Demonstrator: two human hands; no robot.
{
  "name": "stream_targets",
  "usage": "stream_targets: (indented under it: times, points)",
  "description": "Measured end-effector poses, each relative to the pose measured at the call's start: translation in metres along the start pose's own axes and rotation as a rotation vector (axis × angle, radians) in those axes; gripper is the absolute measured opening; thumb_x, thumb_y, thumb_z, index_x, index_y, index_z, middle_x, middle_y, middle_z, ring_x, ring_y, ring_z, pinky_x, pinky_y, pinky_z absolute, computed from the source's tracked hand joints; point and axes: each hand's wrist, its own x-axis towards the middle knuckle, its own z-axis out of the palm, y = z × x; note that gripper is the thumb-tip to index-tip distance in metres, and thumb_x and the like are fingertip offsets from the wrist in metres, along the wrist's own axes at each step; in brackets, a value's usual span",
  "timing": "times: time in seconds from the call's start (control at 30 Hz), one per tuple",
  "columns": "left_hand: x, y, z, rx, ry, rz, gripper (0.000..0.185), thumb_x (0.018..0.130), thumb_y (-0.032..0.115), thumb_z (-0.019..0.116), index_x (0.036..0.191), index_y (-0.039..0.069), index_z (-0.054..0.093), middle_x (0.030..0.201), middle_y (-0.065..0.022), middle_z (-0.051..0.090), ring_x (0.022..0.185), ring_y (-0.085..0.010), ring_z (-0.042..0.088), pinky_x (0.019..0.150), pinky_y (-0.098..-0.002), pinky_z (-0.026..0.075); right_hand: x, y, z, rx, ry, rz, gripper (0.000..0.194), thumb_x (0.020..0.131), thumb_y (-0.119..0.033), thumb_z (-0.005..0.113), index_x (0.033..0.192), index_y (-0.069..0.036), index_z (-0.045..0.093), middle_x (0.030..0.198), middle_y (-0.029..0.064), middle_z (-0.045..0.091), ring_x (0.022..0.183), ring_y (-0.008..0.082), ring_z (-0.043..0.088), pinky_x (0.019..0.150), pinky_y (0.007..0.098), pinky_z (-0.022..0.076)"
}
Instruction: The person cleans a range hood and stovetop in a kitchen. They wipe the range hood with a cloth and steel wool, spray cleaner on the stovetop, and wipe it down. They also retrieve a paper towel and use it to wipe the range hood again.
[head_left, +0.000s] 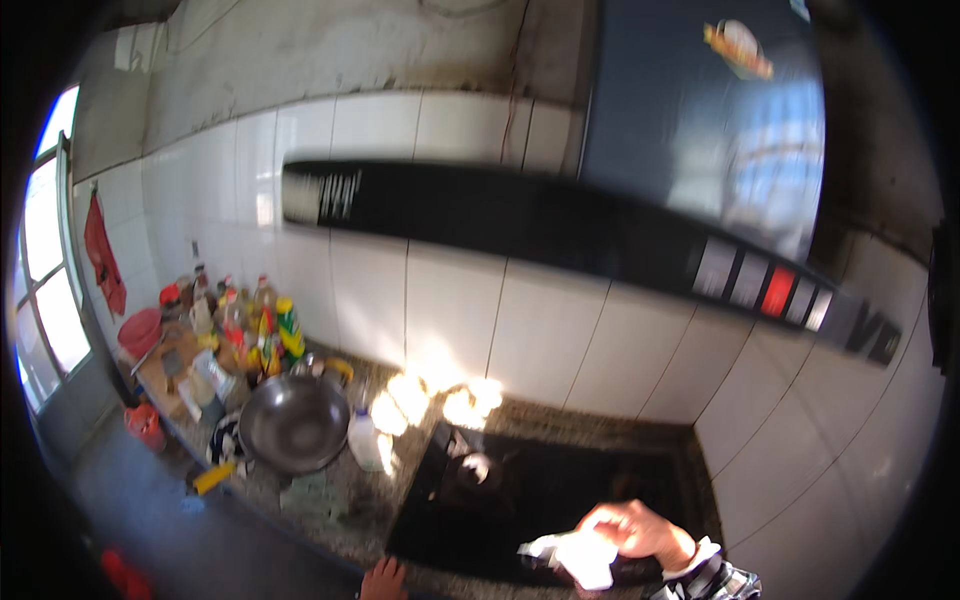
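My right hand (637, 529) is closed on a white crumpled cloth or tissue (585, 559), so brightly sunlit that its detail is lost. Both are above the front right part of a black built-in cooktop (547, 495). A dark, shiny bit shows at the cloth's left end; what it is I cannot tell. My left hand (384, 579) rests at the counter's front edge, near the cooktop's front left corner. No object shows in it, and the picture's bottom rim cuts it off. A burner (476, 469) sits at the cooktop's left side.
Left of the cooktop are a white plastic bottle (366, 442) and a large metal wok (295, 424). Condiment bottles (262, 322) crowd the far left corner beside a pink basin (140, 332). A black range hood (510, 214) juts out overhead. A yellow handle (214, 478) overhangs the counter edge.
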Motion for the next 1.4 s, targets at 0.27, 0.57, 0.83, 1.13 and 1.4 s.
stream_targets:
  times: [0.27, 0.57, 0.83, 1.13, 1.4]
  points:
    - [0.060, 0.031, -0.190, -0.553, 0.528, 0.125, 0.046, 0.087, 0.024, 0.055, 0.127, 0.002, 0.049, 0.132, -0.0220, 0.045, 0.123, -0.0400, 0.042, 0.103, -0.0487, 0.034, -0.065, -0.202, -0.162, 0.239, -0.172, 0.192, 0.028, 0.088, -0.016, 0.057, 0.108, 0.004, 0.061, 0.106, 0.0144, 0.064, 0.094, 0.0222, 0.062, 0.083, 0.0340, 0.0482]
    - [0.158, 0.080, -0.512, -0.042, 1.381, 0.645, 0.049, 0.097, 0.045, 0.031, 0.122, 0.006, 0.046, 0.137, -0.0246, 0.036, 0.129, -0.0489, 0.030, 0.104, -0.0595, 0.027, 0.015, -0.339, -0.423, -0.984, 1.343, -0.494, 0.014, 0.081, -0.003, 0.057, 0.094, -0.002, 0.062, 0.085, 0.0068, 0.064, 0.072, 0.0177, 0.060, 0.070, 0.0292, 0.0480]
    - [0.200, 0.117, -0.574, -0.118, 1.128, 0.764, 0.051, 0.090, 0.055, 0.045, 0.117, 0.014, 0.059, 0.135, -0.0237, 0.039, 0.129, -0.0412, 0.033, 0.103, -0.0527, 0.029, 0.172, -0.309, -0.403, -1.477, 1.251, -0.743, 0.015, 0.072, -0.003, 0.056, 0.084, -0.010, 0.061, 0.087, 0.0097, 0.060, 0.087, 0.0305, 0.057, 0.077, 0.0410, 0.0463]
    - [0.196, 0.120, -0.579, -0.038, 1.006, 0.750, 0.057, 0.091, 0.048, 0.045, 0.129, 0.005, 0.050, 0.142, -0.0238, 0.033, 0.133, -0.0490, 0.022, 0.108, -0.0545, 0.022, 0.171, -0.349, -0.482, -1.360, 1.680, -0.431, 0.031, 0.074, 0.000, 0.055, 0.105, -0.006, 0.060, 0.105, 0.0122, 0.061, 0.103, 0.0342, 0.054, 0.092, 0.0430, 0.0432]
    - [0.194, 0.125, -0.580, 0.048, 0.951, 0.676, 0.057, 0.089, 0.049, 0.047, 0.125, 0.005, 0.053, 0.142, -0.0220, 0.035, 0.133, -0.0485, 0.023, 0.107, -0.0559, 0.021, 0.183, -0.363, -0.485, -1.589, 1.413, -0.700, 0.028, 0.079, -0.006, 0.054, 0.106, -0.002, 0.059, 0.119, 0.0175, 0.056, 0.115, 0.0339, 0.050, 0.102, 0.0424, 0.0366]
